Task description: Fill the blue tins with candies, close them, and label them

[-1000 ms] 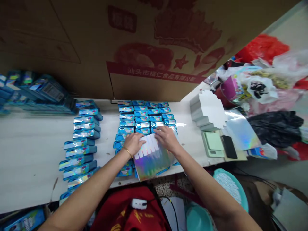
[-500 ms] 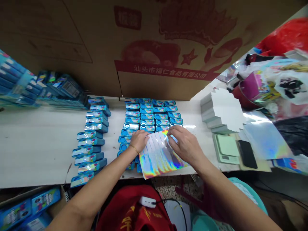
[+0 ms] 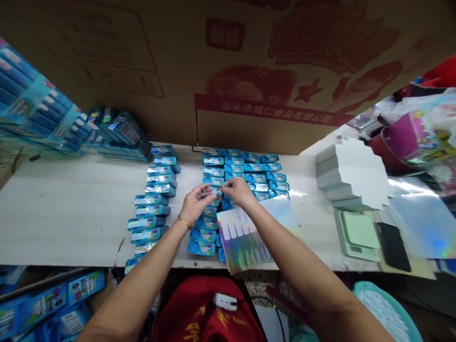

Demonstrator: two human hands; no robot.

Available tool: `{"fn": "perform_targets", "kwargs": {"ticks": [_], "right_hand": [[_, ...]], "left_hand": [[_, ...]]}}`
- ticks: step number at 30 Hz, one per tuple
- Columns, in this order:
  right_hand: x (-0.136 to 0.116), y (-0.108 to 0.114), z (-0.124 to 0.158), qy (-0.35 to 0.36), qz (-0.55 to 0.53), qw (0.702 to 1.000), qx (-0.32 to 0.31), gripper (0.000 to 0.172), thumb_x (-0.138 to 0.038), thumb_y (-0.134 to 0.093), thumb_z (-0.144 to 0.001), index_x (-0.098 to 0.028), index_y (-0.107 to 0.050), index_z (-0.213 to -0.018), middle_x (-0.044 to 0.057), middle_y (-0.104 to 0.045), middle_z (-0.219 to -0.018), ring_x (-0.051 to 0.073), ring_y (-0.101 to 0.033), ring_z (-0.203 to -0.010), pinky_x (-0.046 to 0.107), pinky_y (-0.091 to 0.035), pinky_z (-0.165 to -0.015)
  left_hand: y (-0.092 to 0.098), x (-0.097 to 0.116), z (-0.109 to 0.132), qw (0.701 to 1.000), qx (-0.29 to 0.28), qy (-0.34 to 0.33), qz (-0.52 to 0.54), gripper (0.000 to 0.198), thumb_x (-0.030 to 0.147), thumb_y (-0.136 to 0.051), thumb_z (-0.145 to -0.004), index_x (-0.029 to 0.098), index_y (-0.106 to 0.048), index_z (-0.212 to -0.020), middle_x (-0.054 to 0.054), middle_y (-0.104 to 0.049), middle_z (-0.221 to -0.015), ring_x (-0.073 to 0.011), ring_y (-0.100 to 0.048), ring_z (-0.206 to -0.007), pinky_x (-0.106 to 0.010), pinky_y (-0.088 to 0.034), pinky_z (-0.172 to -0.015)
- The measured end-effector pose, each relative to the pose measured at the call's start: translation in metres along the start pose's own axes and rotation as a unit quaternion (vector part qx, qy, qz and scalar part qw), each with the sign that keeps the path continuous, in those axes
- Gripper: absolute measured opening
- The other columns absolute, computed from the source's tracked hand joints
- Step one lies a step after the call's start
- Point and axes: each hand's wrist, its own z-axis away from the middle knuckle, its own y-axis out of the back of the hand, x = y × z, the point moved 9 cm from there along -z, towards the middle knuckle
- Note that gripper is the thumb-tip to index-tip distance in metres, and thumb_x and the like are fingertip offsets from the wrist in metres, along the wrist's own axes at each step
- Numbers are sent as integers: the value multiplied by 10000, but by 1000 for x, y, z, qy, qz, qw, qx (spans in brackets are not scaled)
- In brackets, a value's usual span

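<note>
My right hand (image 3: 238,191) is closed in a pinch above the middle rows of small blue boxes (image 3: 254,178). A tiny pale, shiny piece, apparently a sticker, shows at its fingertips. Facing it from the left, my left hand (image 3: 195,203) has its thumb and fingers apart, the tips close to the right fingertips. A rainbow-sheened sticker sheet (image 3: 245,242) lies partly over the boxes, under my right forearm. White strips of bare backing (image 3: 235,225) show along its upper left part. The boxes stand in several columns, narrow side up.
A large cardboard carton (image 3: 263,123) walls off the back. To the left runs another column of blue boxes (image 3: 153,199), with wrapped packs (image 3: 32,104) beyond. On the right are stacked white cards (image 3: 359,175), a green scale (image 3: 358,235), a phone (image 3: 394,247) and another shiny sheet (image 3: 423,218).
My right hand has left the sticker sheet and moved left to meet my left hand over the boxes. The left hand has let go of the sheet. The view has shifted left.
</note>
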Motion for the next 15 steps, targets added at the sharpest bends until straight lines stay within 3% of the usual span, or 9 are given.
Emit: {"fn": "perform_targets", "kwargs": {"ticks": [6, 10, 15], "right_hand": [[-1, -13, -16, -11, -16, 1000, -2, 181, -318, -571, -672, -169, -572, -568, -10, -563, -585, 95, -472, -557, 202, -285, -506], [4, -26, -27, -19, -48, 999, -14, 207, -348, -592, -657, -162, -579, -568, -12, -558, -568, 93, -468, -529, 200, -293, -486], [15, -37, -43, -59, -44, 997, -12, 221, -371, -596, -669, -160, -605, -603, 5, -590, -605, 110, -508, -559, 204, -326, -495]], "left_hand": [[22, -10, -15, 998, 23, 38, 43, 460, 394, -630, -661, 150, -573, -1047, -74, -612, -976, -138, -579, -828, -227, -450, -651], [42, -15, -31, 996, 88, 19, -7, 434, 297, -693, -568, 118, -606, -954, -37, -632, -782, -112, -567, -670, -218, -431, -577], [60, -17, -59, 987, 133, -18, -87, 411, 248, -650, -576, 110, -585, -958, 5, -605, -620, -106, -545, -563, -234, -420, -564]]}}
